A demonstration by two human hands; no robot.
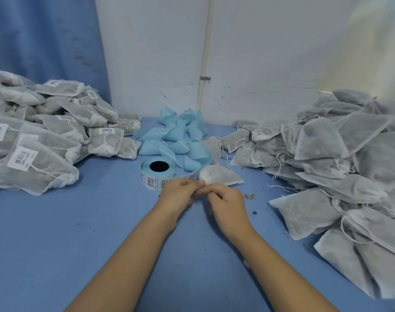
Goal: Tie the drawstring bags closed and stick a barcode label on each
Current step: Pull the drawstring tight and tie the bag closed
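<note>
A small white mesh drawstring bag [223,175] with dark filling lies on the blue table [79,221], its gathered neck toward my hands. My left hand [177,194] and my right hand [225,204] meet just in front of that neck, fingers curled and pinching at its drawstring; the string itself is too thin to make out. A roll of barcode labels [157,174] on blue backing stands just left of the bag, its loose strip running behind my fingers.
A pile of labelled, tied bags [41,134] fills the left side. A heap of unlabelled bags [340,167] covers the right side. Crumpled blue backing strips [176,136] lie at the back centre against the white wall. Small crumbs [250,196] dot the table near my right hand.
</note>
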